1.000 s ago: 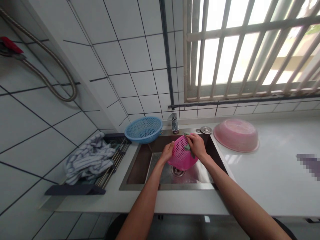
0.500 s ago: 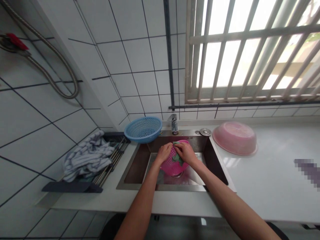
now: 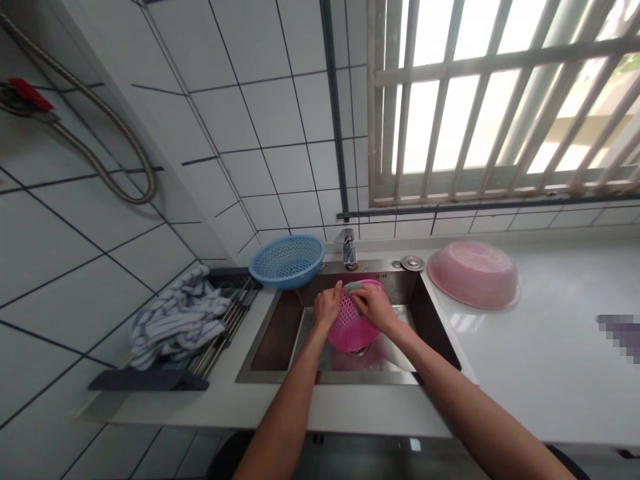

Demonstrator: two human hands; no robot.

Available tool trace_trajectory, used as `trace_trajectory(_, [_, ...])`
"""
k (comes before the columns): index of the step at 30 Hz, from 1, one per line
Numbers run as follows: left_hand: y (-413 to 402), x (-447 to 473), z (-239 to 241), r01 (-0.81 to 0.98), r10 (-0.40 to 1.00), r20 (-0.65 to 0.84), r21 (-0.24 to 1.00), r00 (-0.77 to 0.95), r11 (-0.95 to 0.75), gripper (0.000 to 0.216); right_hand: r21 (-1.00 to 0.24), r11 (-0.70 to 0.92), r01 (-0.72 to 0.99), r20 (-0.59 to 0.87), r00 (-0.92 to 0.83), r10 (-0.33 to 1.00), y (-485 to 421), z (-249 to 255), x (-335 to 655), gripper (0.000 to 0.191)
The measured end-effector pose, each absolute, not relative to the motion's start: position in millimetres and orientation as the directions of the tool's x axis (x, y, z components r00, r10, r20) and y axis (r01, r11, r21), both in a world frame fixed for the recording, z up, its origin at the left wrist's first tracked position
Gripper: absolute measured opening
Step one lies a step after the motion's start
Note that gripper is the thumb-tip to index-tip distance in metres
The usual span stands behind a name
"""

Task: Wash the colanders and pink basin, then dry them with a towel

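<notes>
A bright pink perforated basket is tilted inside the steel sink, above the drain. My left hand is closed on the basket's left rim, thumb up. At the far rim, my right hand is closed on a small green cloth and presses it against the basket. Most of the cloth is hidden under the fingers. Behind the hands stands a chrome faucet; no water shows coming from it.
A blue basket rests at the sink's back left corner. An upturned pink basin sits on the counter to the right, beside a drain strainer. A striped towel lies on a rack at left.
The green cloth, which hung down over the basket's inner side, is now bunched at the far rim under my right hand. The basket has shifted slightly right.
</notes>
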State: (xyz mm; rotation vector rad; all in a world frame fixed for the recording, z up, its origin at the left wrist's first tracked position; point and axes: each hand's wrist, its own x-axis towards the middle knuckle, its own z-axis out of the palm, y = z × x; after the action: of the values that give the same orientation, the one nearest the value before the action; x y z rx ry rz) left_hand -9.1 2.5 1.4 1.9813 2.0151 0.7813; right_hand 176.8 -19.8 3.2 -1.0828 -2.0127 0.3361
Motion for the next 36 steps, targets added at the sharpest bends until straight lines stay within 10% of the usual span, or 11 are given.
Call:
trace_trajectory(4, [2,-12,3,0.879,0.97,0.23,0.476,-0.08,-0.041,0.072,-0.445,0.636,0.63,0.506,-0.41,0.759,-31,12,158,0.024])
trace_trajectory(12, [5,-14,4,0.864,0.959,0.274,0.497,-0.067,-0.081,0.071,-0.555,0.31,0.772,0.429,-0.054,0.902,-4,3,209,0.025])
trace_trajectory(20, [2,-12,7,0.855,0.968,0.245,0.511,-0.049,-0.086,0.068,-0.441,0.614,0.654,0.538,-0.355,0.765,-31,8,158,0.023])
trace_trajectory(28, [1,-11,11,0.854,0.963,0.259,0.516,-0.077,-0.071,0.07,-0.548,0.342,0.764,0.446,-0.079,0.891,-2,4,213,0.029])
trace_trajectory(36, [6,-16,5,0.823,0.969,0.233,0.564,-0.082,-0.066,0.071,-0.455,0.602,0.656,0.513,-0.359,0.78,-36,15,157,0.024])
